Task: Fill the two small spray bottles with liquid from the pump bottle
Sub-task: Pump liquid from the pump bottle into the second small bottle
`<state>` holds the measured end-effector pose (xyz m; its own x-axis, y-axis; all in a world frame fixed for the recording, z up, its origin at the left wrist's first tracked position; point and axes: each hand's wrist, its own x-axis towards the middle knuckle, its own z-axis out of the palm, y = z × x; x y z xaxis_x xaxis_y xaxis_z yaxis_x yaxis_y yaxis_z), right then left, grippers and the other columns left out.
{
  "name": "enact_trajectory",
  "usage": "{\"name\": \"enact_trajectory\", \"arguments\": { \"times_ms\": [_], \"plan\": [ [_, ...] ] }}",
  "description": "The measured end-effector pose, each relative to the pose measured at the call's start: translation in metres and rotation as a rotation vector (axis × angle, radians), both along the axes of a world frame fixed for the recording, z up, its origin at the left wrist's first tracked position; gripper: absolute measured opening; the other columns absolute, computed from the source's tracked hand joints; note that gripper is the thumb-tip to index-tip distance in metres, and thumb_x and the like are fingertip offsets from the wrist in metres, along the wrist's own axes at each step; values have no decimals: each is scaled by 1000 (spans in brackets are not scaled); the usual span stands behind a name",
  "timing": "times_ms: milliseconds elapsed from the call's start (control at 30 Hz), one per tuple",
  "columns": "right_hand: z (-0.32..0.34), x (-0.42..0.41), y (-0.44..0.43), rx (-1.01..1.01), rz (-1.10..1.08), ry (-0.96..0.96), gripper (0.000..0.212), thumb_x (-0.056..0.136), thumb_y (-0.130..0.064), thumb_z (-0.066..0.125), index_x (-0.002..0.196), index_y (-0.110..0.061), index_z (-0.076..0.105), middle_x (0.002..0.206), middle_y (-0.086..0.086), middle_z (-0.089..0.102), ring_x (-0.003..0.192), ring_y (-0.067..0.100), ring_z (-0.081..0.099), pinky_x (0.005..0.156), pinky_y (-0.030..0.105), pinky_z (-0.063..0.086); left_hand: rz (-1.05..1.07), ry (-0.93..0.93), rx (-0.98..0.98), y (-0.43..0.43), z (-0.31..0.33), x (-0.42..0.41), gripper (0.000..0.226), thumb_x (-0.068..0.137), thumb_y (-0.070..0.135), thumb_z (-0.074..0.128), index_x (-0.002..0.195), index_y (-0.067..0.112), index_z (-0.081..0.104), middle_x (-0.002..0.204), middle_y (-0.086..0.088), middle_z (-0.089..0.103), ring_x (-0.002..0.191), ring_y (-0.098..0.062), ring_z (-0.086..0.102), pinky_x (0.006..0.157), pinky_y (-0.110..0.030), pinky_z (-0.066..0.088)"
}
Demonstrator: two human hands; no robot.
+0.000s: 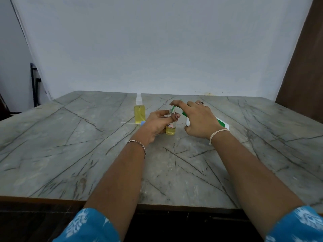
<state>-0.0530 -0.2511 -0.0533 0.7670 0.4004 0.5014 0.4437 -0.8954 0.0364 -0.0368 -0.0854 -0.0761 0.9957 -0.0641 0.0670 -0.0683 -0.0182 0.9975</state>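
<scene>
Fingers [161,113] of the left hand [156,125] hug the bottle [171,131] still so the right hand [199,119], gripping the pump [223,124], can fill it.

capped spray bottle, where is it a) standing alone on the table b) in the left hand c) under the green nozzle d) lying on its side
a: the capped spray bottle stands upright on the table, apart from the left hand, which grips the open bottle.
</scene>
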Motion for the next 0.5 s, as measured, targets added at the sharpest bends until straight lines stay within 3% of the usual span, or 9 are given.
{"name": "enact_trajectory", "arguments": {
  "times_ms": [133,300,500],
  "plan": [
    [0,2,0,33,6,35,75,71,-18,63,135,-38,29,98,0,54,98,30,51,85,47,47,-4,-3,-4,-1,0,0,62,74,32,82,127,12,57,115,-9,71,110,-23,66,98,-47,52],
    [1,4,6,38,-7,7,66,71,-19,64,128,-33,35,106,2,56,101,29,50,85,46,46,-16,3,-15,0,0,0,37,77,27,80,108,19,60,115,-12,70,112,-27,65,96,-47,53],
    [-1,4,7,7,-28,-36,68,71,-22,65,130,-34,34,106,3,57,102,30,51,85,44,46,-23,1,-23,0,1,-3,50,79,25,78,123,11,59,116,-12,70,104,-23,66,97,-45,52]
  ]
}}
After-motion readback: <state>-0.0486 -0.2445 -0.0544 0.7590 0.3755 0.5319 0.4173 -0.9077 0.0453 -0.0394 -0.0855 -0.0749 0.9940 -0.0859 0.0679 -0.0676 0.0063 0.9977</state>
